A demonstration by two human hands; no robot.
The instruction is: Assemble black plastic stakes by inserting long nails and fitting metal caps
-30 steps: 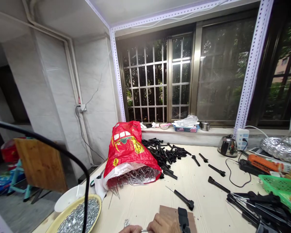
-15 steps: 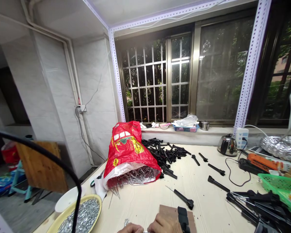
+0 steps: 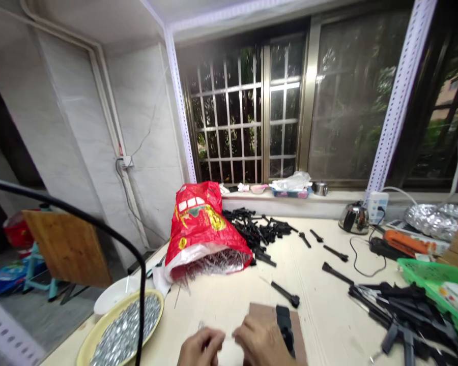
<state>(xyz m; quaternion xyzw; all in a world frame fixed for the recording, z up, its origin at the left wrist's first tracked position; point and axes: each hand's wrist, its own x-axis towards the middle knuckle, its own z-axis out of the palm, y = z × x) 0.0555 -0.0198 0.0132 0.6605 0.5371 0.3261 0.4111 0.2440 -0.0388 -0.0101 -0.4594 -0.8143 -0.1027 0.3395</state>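
My left hand (image 3: 199, 346) and my right hand (image 3: 260, 341) meet at the table's near edge, fingers curled toward each other in a pinch. Whatever small thing sits between them is blurred. Under my right hand lies a brown board (image 3: 265, 311) with a black plastic part (image 3: 284, 325) on it. A black handle with a metal pin (image 3: 286, 294) rests just beyond the board. To the left stands a yellow bowl (image 3: 94, 341) full of small metal pieces. A red bag (image 3: 200, 226) spills long metal pins (image 3: 213, 264) onto the table.
Black handles are heaped behind the bag (image 3: 257, 231) and at the right (image 3: 400, 305). A green basket (image 3: 431, 272), kettle (image 3: 353, 218), power strip (image 3: 377, 206) and orange tool (image 3: 408, 244) line the right side. A black curved arm (image 3: 99, 229) crosses the left foreground above a white bowl (image 3: 114, 297).
The view has tipped downward, so both hands show more fully above the bottom edge. They remain close together by the brown board. Nothing on the table has shifted.
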